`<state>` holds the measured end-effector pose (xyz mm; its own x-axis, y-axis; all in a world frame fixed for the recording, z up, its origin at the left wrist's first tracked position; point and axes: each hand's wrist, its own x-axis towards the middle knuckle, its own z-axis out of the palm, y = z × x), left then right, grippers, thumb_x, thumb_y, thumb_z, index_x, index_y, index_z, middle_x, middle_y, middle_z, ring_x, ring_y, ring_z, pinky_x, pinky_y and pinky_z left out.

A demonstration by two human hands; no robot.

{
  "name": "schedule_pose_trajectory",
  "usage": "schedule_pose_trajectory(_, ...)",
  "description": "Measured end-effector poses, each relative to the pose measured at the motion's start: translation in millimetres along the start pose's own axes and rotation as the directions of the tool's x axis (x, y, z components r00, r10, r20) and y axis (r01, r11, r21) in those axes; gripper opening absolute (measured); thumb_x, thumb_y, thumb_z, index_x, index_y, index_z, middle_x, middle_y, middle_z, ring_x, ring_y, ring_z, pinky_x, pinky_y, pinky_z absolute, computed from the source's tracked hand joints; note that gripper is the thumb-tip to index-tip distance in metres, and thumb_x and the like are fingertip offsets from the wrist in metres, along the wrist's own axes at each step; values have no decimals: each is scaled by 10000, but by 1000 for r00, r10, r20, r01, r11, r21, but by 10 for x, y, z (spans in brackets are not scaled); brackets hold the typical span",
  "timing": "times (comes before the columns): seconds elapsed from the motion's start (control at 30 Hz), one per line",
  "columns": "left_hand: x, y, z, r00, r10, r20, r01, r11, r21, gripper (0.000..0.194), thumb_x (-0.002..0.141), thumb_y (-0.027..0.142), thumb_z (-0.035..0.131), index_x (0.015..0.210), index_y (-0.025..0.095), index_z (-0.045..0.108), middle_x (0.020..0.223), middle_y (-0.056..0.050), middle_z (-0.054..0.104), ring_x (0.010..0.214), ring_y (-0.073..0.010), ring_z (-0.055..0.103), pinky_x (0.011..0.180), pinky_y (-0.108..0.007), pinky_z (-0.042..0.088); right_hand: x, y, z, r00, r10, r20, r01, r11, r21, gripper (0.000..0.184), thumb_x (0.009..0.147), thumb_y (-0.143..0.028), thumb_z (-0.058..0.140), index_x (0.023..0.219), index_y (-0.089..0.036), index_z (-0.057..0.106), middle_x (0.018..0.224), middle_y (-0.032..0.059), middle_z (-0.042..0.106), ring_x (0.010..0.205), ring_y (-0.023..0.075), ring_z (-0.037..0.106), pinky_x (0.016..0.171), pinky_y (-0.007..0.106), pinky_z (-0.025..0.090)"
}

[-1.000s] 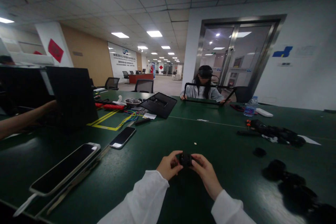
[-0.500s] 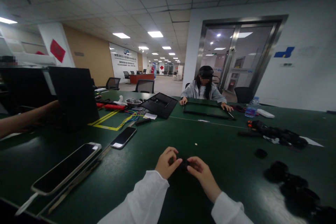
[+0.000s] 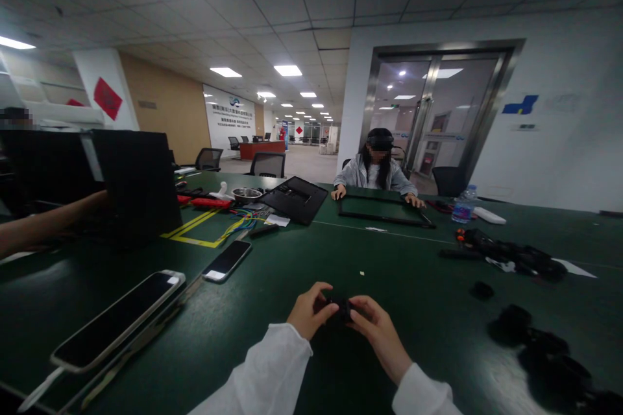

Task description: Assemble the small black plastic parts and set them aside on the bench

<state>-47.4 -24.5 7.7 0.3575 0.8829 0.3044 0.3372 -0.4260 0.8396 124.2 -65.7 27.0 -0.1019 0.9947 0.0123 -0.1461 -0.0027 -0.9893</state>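
My left hand (image 3: pixel 307 310) and my right hand (image 3: pixel 378 331) meet low over the dark green table (image 3: pixel 272 311), both in white sleeves. Between their fingertips sits a small black part (image 3: pixel 341 307), pinched from both sides. Most of the part is hidden by my fingers, so its shape is unclear. Several similar small black pieces (image 3: pixel 545 350) lie in a loose pile to my right, and one lone black piece (image 3: pixel 483 290) lies a little further out.
Two phones (image 3: pixel 117 318) (image 3: pixel 227 260) lie to my left. Another person's forearm (image 3: pixel 43 225) reaches behind a black monitor (image 3: pixel 136 185). A person (image 3: pixel 374 165) across the table holds a flat black panel (image 3: pixel 382 209). Cables (image 3: pixel 233 224), a metal bowl (image 3: pixel 246 193) and a water bottle (image 3: pixel 462 204) sit beyond.
My hands have sunk lower and closer round the black part. The person opposite has laid the black panel flat on the table. The view has tipped slightly.
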Motion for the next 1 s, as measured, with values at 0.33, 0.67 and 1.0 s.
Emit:
schedule_pose_trajectory(0.33, 0, 0, 44, 987, 30, 160, -29, 1000, -11, 506, 692, 154, 526, 1164, 215, 354, 728, 28, 535, 542, -85, 518, 523, -198, 420, 104, 115, -83, 993, -18, -118, 25, 998, 63, 280, 622, -389, 613, 803, -181, 564, 823, 25, 575, 797, 194, 554, 743, 381, 463)
schedule_pose_trajectory(0.67, 37, 78, -57, 983, 136, -124, -117, 982, 149, 395, 799, 374, 392, 506, 147, 527, 700, -37, 532, 644, -127, 512, 621, -246, 408, -11, 10, 51, 997, 11, 74, -7, 999, -49, 266, 570, -345, 660, 754, -187, 551, 813, 7, 558, 794, 194, 556, 712, 366, 491)
schedule_pose_trajectory(1.0, -34, 97, 15, 987, 160, 16, -158, 984, -76, 300, 625, 167, 595, 883, 178, 441, 1113, -84, 427, 824, -162, 503, 487, -185, 420, 47, 62, -38, 996, -14, -92, 15, 1000, 16, 247, 641, -376, 595, 791, -183, 558, 852, 26, 570, 841, 196, 549, 738, 357, 473)
